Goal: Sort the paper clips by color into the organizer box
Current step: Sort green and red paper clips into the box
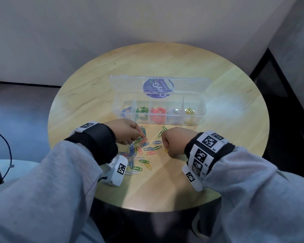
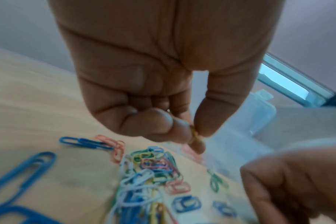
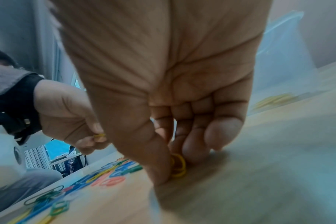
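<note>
A pile of coloured paper clips [image 1: 140,151] lies on the round wooden table [image 1: 218,137] in front of a clear organizer box [image 1: 159,109]. Its compartments hold blue, green, red, white and yellow clips. My left hand [image 1: 128,132] hovers over the pile and pinches a yellow clip [image 2: 197,135] between thumb and fingertips; the same yellow clip [image 3: 99,135] shows in the right wrist view. My right hand [image 1: 175,142] is right of the pile, fingertips down on the table. It pinches a yellow paper clip [image 3: 177,166] between thumb and fingers.
The box's open lid [image 1: 158,85] with a purple round sticker stands up behind the compartments. A white wall rises behind the table. The table's near edge [image 1: 156,210] lies just below my wrists. A dark cable [image 1: 7,149] hangs at the far left.
</note>
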A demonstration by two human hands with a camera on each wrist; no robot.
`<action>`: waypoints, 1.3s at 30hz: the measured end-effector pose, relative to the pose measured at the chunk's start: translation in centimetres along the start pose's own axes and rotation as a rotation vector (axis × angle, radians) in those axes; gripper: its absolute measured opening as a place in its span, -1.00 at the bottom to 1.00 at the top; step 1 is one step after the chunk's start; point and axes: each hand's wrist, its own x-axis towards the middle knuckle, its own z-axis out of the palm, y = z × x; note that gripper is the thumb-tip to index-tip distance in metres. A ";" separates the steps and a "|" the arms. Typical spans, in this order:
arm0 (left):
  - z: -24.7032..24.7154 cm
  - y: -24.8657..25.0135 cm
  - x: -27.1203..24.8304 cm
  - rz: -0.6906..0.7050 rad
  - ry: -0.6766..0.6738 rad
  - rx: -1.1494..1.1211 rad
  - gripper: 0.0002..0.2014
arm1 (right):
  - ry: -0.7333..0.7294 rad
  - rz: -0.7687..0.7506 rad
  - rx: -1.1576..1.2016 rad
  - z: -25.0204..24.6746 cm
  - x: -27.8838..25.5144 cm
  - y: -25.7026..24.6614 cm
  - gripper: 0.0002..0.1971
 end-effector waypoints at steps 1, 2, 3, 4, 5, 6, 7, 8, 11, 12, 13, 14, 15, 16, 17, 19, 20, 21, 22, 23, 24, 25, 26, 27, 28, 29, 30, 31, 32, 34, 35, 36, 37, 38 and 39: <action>-0.1 0.0 -0.1 -0.026 -0.001 -0.084 -0.70 | -0.011 0.003 -0.018 0.0 0.0 0.0 -0.75; -0.2 0.0 -0.2 -0.050 0.004 -0.165 -0.68 | -0.023 0.003 -0.041 0.0 0.0 -0.1 -0.73; -0.3 -0.1 -0.2 -0.071 0.007 -0.245 -0.67 | -0.034 0.003 -0.063 0.1 0.1 -0.1 -0.72; -0.4 -0.1 -0.4 -0.087 0.002 -0.328 -0.68 | -0.041 -0.001 -0.082 0.1 0.1 -0.2 -0.72; -0.5 -0.2 -0.5 -0.096 -0.010 -0.406 -0.70 | -0.045 -0.008 -0.099 0.2 0.2 -0.2 -0.72; -0.6 -0.2 -0.6 -0.104 -0.017 -0.465 -0.71 | -0.044 -0.013 -0.110 0.3 0.2 -0.3 -0.73; -0.7 -0.2 -0.8 -0.117 -0.011 -0.492 -0.72 | -0.039 -0.012 -0.107 0.4 0.3 -0.4 -0.73; -0.7 -0.2 -1.0 -0.135 0.012 -0.487 -0.74 | -0.031 -0.007 -0.093 0.5 0.3 -0.5 -0.73; -0.2 0.0 -1.1 -0.193 0.091 -0.288 -0.81 | -0.022 0.009 -0.060 0.8 0.1 -0.6 -0.75; 0.0 0.1 -1.1 -0.191 0.091 -0.158 -0.83 | -0.025 0.011 -0.055 0.9 0.1 -0.6 -0.75; 0.1 0.0 -1.2 -0.183 0.091 0.005 -0.86 | -0.027 0.013 -0.053 0.9 0.0 -0.6 -0.76; 0.3 -0.1 -1.3 -0.163 0.109 0.179 -0.90 | -0.031 0.018 -0.050 1.0 0.0 -0.7 -0.75; 0.3 -0.2 -1.5 -0.136 0.137 0.341 -0.91 | -0.037 0.024 -0.047 1.0 -0.1 -0.7 -0.75; 0.5 -0.3 -1.6 -0.115 0.162 0.452 -0.91 | -0.040 0.028 -0.043 1.0 -0.2 -0.7 -0.75; 0.7 -0.4 -1.7 -0.100 0.181 0.504 -0.92 | -0.041 0.032 -0.039 1.0 -0.3 -0.7 -0.75; 1.3 -0.6 -1.6 -0.079 0.206 0.559 -0.94 | -0.039 0.039 -0.032 0.9 -0.5 -0.8 -0.76; 1.5 -0.8 -1.4 -0.072 0.213 0.573 -0.91 | -0.038 0.041 -0.028 0.9 -0.6 -0.8 -0.76; 1.7 -0.9 -1.1 -0.065 0.213 0.584 -0.86 | -0.039 0.044 -0.025 0.9 -0.6 -0.8 -0.76; 1.8 -1.0 -0.9 -0.061 0.208 0.595 -0.79 | -0.039 0.050 -0.021 0.8 -0.6 -0.8 -0.76; 1.9 -1.0 -0.8 -0.058 0.206 0.603 -0.74 | -0.042 0.058 -0.010 0.6 -0.7 -0.8 -0.76; 1.9 -1.0 -0.7 -0.059 0.204 0.612 -0.70 | -0.046 0.064 0.012 0.5 -0.6 -0.7 -0.76; 1.8 -1.1 -0.6 -0.061 0.201 0.623 -0.69 | -0.050 0.068 0.049 0.4 -0.6 -0.5 -0.77; 1.8 -1.2 -0.5 -0.060 0.203 0.631 -0.69 | -0.049 0.073 0.098 0.2 -0.6 -0.3 -0.79; 1.6 -1.4 -0.4 -0.060 0.207 0.638 -0.71 | -0.046 0.077 0.142 0.0 -0.7 -0.1 -0.83; 1.4 -1.5 -0.4 -0.063 0.213 0.643 -0.74 | -0.042 0.077 0.175 -0.2 -0.9 0.2 -0.87; 1.2 -1.8 -0.3 -0.064 0.218 0.644 -0.77 | -0.039 0.077 0.198 -0.3 -1.0 0.4 -0.86; 1.0 -2.0 -0.2 -0.064 0.222 0.638 -0.79 | -0.036 0.077 0.214 -0.4 -1.1 0.6 -0.86; 0.8 -2.1 -0.2 -0.063 0.222 0.625 -0.82 | -0.032 0.079 0.233 -0.5 -1.2 0.7 -0.85; 0.7 -2.3 -0.1 -0.060 0.222 0.608 -0.84 | -0.025 0.081 0.262 -0.5 -1.2 0.8 -0.85; 0.5 -2.4 -0.1 -0.057 0.228 0.554 -0.78 | 0.004 0.083 0.342 -0.6 -0.9 0.9 -0.82; 0.5 -2.5 -0.1 -0.063 0.235 0.523 -0.73 | 0.022 0.084 0.376 -0.6 -0.8 1.0 -0.81; 0.5 -2.5 -0.1 -0.070 0.244 0.498 -0.69 | 0.033 0.084 0.406 -0.6 -0.6 1.0 -0.78; 0.5 -2.5 -0.1 -0.076 0.251 0.487 -0.70 | 0.034 0.084 0.434 -0.6 -0.5 1.1 -0.75; 0.5 -2.5 -0.1 -0.074 0.255 0.485 -0.75 | 0.030 0.084 0.469 -0.6 -0.5 1.2 -0.74; 0.4 -2.6 -0.1 -0.064 0.261 0.479 -0.81 | 0.016 0.080 0.520 -0.6 -0.5 1.3 -0.75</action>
